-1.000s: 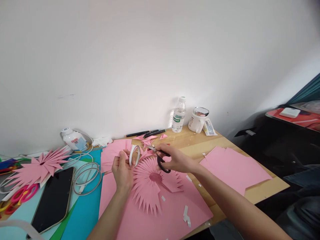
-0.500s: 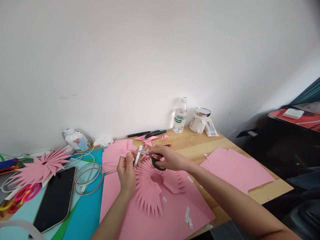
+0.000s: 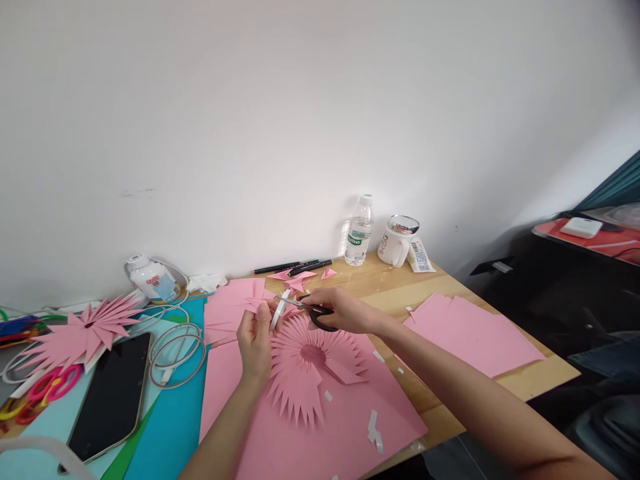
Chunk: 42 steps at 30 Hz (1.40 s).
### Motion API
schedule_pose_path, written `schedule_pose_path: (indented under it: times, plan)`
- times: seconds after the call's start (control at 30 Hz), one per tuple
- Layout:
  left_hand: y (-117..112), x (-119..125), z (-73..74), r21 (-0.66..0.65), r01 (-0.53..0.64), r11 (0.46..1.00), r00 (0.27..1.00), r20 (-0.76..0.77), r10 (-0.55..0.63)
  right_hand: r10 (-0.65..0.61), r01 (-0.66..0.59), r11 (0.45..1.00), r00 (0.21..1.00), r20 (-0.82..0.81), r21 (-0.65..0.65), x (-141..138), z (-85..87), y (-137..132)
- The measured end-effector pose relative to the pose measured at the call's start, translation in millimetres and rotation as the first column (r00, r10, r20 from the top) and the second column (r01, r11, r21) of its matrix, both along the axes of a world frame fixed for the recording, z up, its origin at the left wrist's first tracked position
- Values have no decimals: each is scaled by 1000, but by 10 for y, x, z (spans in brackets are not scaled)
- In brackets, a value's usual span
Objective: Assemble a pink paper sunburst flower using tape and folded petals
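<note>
My right hand [image 3: 347,312] grips a pair of black-handled scissors [image 3: 323,321]. Their blades point left, at a white strip [image 3: 281,312] that looks like tape. Between the fingers of my left hand [image 3: 256,340] is a piece of folded pink paper [image 3: 256,305], the white strip standing just beside its fingertips. Whether the blades have closed on the strip I cannot tell. Below both hands a pink pleated paper fan [image 3: 297,373], with pointed tips and a round centre, lies on a large pink sheet [image 3: 280,450].
Black markers [image 3: 310,268], a water bottle [image 3: 359,233] and a white mug [image 3: 397,243] stand or lie by the wall. More pink sheets [image 3: 480,337] rest at right. On the left are a phone [image 3: 110,393], a coiled cable [image 3: 176,357], another pink fan [image 3: 87,327] and pink scissors [image 3: 55,387].
My right hand and the scissors have shifted slightly right, and the handles have tilted. The white strip has moved a little to the right. My left hand keeps hold of the pink paper.
</note>
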<state>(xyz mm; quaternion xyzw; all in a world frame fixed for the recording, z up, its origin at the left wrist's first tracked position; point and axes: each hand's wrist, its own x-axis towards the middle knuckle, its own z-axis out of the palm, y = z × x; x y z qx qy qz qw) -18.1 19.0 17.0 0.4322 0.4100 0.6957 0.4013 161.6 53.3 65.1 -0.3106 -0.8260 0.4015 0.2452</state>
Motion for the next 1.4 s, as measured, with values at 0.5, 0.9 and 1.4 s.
schedule_pose_path:
  times: [0.5, 0.9, 1.4]
  plan:
    - [-17, 37, 39, -72, 202, 977, 979, 3, -202, -233, 147, 946, 929, 289, 288, -20, 79, -191]
    - [-16, -24, 22, -169, 394, 903, 913, -39, -406, -247, -7, 891, 831, 499, 453, 57, 233, -219]
    - [-29, -2, 48, -151, 381, 912, 920, -37, -390, -235, 176, 961, 926, 295, 212, 34, 123, -258]
